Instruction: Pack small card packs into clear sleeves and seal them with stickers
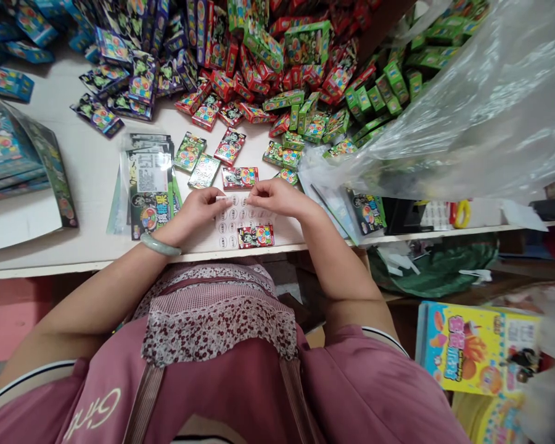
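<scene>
A white sheet of round stickers lies at the table's front edge. My left hand pinches its upper left corner between thumb and fingers. Over the sheet's top edge, the thumb and fingers of my right hand are pressed together; whatever is between them is too small to make out. A red candy box rests on the lower right of the sheet. Just beyond the fingers lies another red box. Farther back are a white-faced box, a green box and a third red box.
Heaped small boxes in purple, red and green cover the back. Bagged printed cards lie left, beside an open carton. A clear plastic sheet hangs at right, near a yellow tape roll.
</scene>
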`<move>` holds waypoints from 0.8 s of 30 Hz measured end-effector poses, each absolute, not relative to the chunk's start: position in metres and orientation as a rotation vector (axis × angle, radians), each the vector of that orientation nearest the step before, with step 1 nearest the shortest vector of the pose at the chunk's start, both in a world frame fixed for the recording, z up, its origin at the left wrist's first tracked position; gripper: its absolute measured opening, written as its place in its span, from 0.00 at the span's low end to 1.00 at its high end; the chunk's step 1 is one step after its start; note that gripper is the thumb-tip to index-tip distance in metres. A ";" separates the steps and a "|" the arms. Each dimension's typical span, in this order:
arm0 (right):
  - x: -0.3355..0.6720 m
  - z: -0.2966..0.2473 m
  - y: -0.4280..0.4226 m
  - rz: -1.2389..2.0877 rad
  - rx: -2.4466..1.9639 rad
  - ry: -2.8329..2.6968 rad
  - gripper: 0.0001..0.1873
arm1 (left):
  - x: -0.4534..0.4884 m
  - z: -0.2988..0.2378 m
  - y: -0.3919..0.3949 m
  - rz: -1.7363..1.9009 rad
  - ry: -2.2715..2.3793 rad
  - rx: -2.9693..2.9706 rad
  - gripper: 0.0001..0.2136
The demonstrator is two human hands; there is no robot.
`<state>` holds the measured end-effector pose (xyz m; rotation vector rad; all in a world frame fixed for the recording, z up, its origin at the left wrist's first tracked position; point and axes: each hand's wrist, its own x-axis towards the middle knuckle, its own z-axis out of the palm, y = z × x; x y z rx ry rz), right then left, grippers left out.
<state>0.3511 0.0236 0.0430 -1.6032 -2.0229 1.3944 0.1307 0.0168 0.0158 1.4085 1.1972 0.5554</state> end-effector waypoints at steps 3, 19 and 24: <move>0.350 0.038 0.025 1.445 -1.564 -1.954 0.08 | 0.130 0.013 0.018 0.551 1.200 1.406 0.06; 0.343 0.036 0.027 1.322 -1.534 -1.980 0.07 | 0.130 0.018 0.019 0.473 1.292 1.416 0.11; 0.345 0.036 0.023 1.296 -1.527 -1.978 0.06 | 0.129 0.021 0.018 0.465 1.315 1.478 0.14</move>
